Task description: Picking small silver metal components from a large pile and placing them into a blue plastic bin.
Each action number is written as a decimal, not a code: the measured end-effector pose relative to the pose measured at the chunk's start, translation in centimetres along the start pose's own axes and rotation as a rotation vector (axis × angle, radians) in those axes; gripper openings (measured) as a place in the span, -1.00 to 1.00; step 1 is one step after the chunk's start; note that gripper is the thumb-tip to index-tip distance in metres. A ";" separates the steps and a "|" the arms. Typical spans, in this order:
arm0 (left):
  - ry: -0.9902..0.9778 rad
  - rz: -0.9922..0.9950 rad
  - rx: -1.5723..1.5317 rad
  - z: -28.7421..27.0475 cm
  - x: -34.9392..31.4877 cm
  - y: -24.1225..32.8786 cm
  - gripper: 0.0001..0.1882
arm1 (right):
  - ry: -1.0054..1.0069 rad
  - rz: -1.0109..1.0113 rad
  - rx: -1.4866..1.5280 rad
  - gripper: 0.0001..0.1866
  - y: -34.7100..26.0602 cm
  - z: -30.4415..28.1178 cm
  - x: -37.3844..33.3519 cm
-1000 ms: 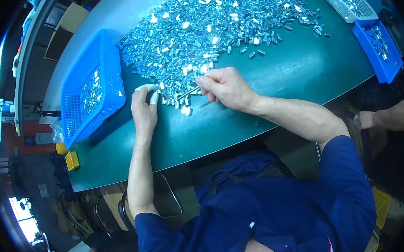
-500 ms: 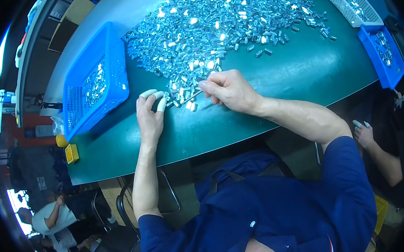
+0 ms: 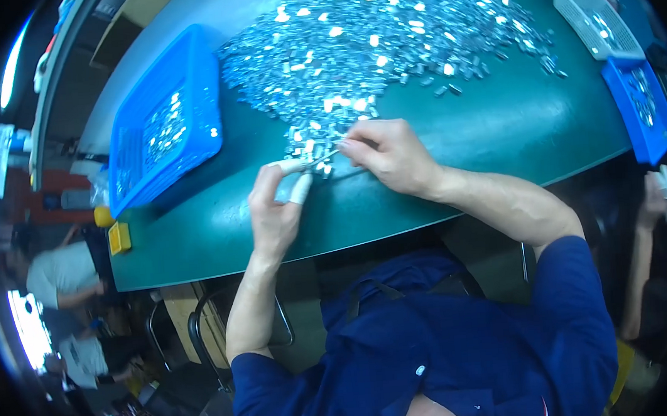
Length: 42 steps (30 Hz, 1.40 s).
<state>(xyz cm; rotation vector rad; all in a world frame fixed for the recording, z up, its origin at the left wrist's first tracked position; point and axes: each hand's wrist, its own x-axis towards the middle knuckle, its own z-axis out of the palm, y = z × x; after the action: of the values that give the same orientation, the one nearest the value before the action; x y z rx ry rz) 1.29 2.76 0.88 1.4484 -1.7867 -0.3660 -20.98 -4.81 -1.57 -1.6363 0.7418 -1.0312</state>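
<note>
My right hand (image 3: pixel 396 157) pinches a thin metal rod (image 3: pixel 325 157) between thumb and fingers. The rod slants down to the left, its far end at the fingertips of my left hand (image 3: pixel 278 208). White finger covers sit on the thumb and forefinger of that hand. Those two fingers curl toward each other at the rod's end; anything between them is too small and blurred to make out. Just beyond both hands, the narrow tongue of a large heap of small shiny metal pieces (image 3: pixel 383 38) reaches toward me.
On the left of the green table (image 3: pixel 483 128) stands a blue basket (image 3: pixel 206 101) with metal pieces inside. A small yellow box (image 3: pixel 119 238) is at the left edge. At the far right are a white basket (image 3: pixel 579 17) and a blue tray (image 3: pixel 645 136). A co-worker's hand (image 3: pixel 655 197) shows at the right.
My left hand has moved right, from the edge of the small pieces to the rod's end, its fingers drawing closer. My right hand keeps the rod. The view has shifted slightly.
</note>
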 end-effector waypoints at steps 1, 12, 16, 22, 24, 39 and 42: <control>0.013 0.028 0.013 -0.2 -0.1 0.2 -0.78 | 0.000 -0.036 -0.073 -0.74 -0.4 0.1 0.0; 0.000 0.054 -0.255 2.7 -2.1 1.4 -0.80 | -0.083 0.051 -0.099 -0.87 0.0 -0.2 -2.5; -0.040 -0.090 -0.405 2.6 -2.4 1.0 -0.82 | -0.069 0.035 -0.057 -0.88 -0.9 0.3 -2.6; 0.066 0.127 -0.184 3.5 -2.0 0.7 -0.84 | -0.070 0.013 -0.102 -0.81 -0.1 0.0 -2.1; 0.080 0.168 -0.117 3.6 -1.9 0.7 -0.85 | -0.085 0.133 -0.008 -0.76 0.1 0.0 -2.0; -0.013 0.068 -0.172 1.8 -2.4 1.3 -0.85 | -0.079 0.166 -0.049 -0.52 0.1 -0.8 -2.4; 0.026 -0.046 -0.139 0.2 -1.8 0.9 -0.84 | 0.004 0.191 0.023 -0.50 0.5 -1.4 -2.2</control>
<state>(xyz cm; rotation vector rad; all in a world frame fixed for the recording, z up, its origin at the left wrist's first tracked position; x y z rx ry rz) 0.56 4.67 0.58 1.3921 -1.6756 -0.4836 -23.16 -3.64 -2.44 -1.5121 0.8679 -0.9034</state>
